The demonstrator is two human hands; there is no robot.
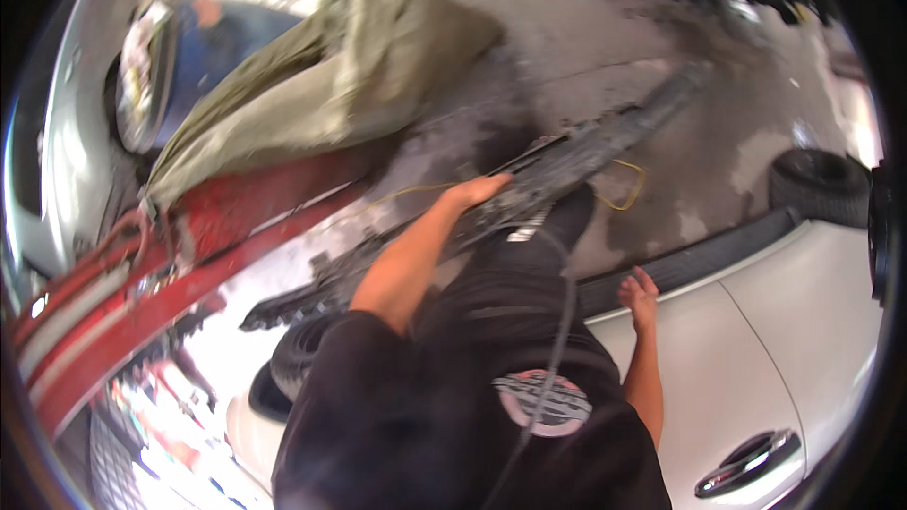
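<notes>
A long, grimy dark part (605, 142) stretches diagonally across the view in front of my legs, angled from low left to upper right. My left hand (480, 191) is closed on its edge near the middle. My right hand (639, 295) hangs open with loosely bent fingers beside a white car (803, 321), near the dark strip along its lower body; it holds nothing. A thin cable runs down over my dark clothing.
Red metal equipment (227, 283) and an olive cloth (350, 85) over a blue object (203, 57) fill the left, beside a silver car (80, 132). A tire (817, 184) sits at the right; a yellow line (631, 189) loops on the stained floor (718, 151).
</notes>
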